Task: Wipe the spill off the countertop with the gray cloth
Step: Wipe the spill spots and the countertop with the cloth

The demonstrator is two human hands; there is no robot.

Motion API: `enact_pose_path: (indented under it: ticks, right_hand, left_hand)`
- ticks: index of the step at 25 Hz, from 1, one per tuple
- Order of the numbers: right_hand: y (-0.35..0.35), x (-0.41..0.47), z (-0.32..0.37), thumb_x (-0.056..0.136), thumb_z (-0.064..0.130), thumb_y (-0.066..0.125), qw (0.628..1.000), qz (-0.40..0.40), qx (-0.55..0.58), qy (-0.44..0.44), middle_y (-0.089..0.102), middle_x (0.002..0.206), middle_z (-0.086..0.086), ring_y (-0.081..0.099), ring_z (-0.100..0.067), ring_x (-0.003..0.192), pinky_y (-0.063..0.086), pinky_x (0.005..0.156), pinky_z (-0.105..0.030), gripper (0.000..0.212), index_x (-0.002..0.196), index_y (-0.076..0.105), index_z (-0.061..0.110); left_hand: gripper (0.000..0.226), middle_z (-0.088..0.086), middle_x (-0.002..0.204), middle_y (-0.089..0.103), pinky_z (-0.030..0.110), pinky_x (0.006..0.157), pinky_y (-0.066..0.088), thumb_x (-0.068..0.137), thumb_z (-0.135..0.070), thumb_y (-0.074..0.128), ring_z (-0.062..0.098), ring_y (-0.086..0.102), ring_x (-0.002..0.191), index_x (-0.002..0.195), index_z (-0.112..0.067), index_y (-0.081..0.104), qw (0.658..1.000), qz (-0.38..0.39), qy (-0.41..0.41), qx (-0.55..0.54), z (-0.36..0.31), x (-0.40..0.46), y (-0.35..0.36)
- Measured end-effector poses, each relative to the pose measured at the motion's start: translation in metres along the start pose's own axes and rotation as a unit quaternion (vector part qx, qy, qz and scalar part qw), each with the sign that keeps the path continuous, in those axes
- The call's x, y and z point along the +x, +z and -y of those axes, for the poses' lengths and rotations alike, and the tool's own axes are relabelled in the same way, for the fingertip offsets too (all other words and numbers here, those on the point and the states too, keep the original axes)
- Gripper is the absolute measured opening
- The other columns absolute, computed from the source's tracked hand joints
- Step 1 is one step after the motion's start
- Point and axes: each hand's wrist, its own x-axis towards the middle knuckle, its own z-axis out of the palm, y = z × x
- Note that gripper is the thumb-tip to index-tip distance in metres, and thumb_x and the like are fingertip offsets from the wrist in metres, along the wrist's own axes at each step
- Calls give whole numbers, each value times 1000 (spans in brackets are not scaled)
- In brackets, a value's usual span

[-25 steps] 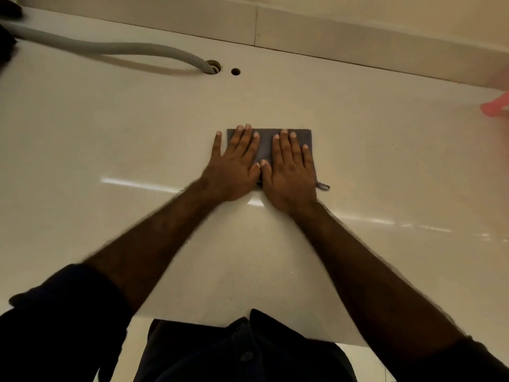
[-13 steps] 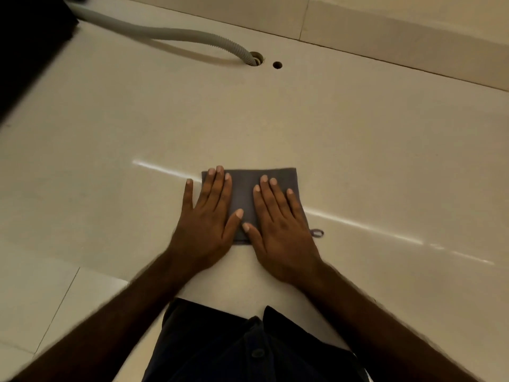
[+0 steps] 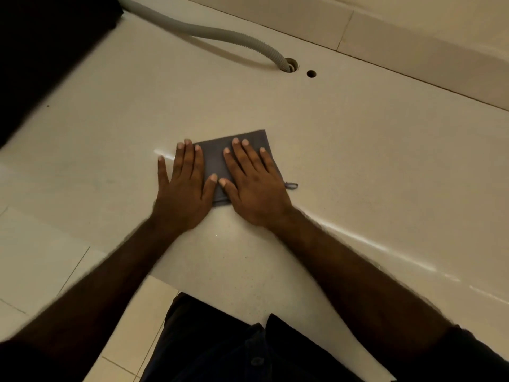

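The gray cloth (image 3: 214,161), folded into a rectangle, lies flat on the pale countertop (image 3: 358,161). My left hand (image 3: 184,194) presses on its left part, palm down, with the outer fingers resting on bare countertop. My right hand (image 3: 253,186) lies flat over the cloth's right part, fingers spread. The two thumbs nearly touch over the cloth's middle. A small loop (image 3: 292,185) of the cloth sticks out beside my right hand. I cannot make out a distinct spill, only streaks of glare on the surface.
A ribbed gray hose (image 3: 220,34) runs from the far left into a hole (image 3: 289,66), with a smaller hole (image 3: 311,73) beside it. A dark object (image 3: 41,51) fills the top left corner. The backsplash (image 3: 413,37) bounds the far side. Floor tiles (image 3: 41,271) show below the counter's near edge.
Both hands slid the cloth from near the holes toward me, then leftward. The pink object at the right edge is out of view.
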Motion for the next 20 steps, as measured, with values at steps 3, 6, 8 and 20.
enact_pose_path:
  ticks: [3,6,8,20]
  right_hand:
    - [-8,30,-15,113,56,22,1000,7,-3,21,9,182,-10,5,-25,170,3,137,-49,72,173,13,16]
    - [-16,36,-42,114,55,22,998,4,2,63,5,183,-8,1,-25,170,0,137,-49,71,173,11,17]
    - [-21,28,-59,114,56,21,995,4,13,100,2,183,-6,-2,-24,170,-1,137,-49,71,174,9,19]
    - [-10,-178,-55,111,54,15,964,-13,45,263,-8,182,-5,-13,-21,169,-3,138,-48,73,173,3,16]
  left_hand:
    - [77,15,175,-6,58,127,-8,105,-52,13,27,-9,162,165,-6,0,999,32,3,-6,1,50,-8]
    - [76,16,174,-8,58,127,-8,108,-52,19,28,-11,162,165,-6,-3,998,49,27,6,-22,89,-11]
    - [77,16,174,-7,58,128,-8,108,-52,22,28,-10,162,165,-6,-3,997,50,50,10,-45,103,-9]
    - [83,16,174,-10,60,129,1,103,-58,15,29,-13,161,165,-6,-1,964,52,261,-9,-140,-14,23]
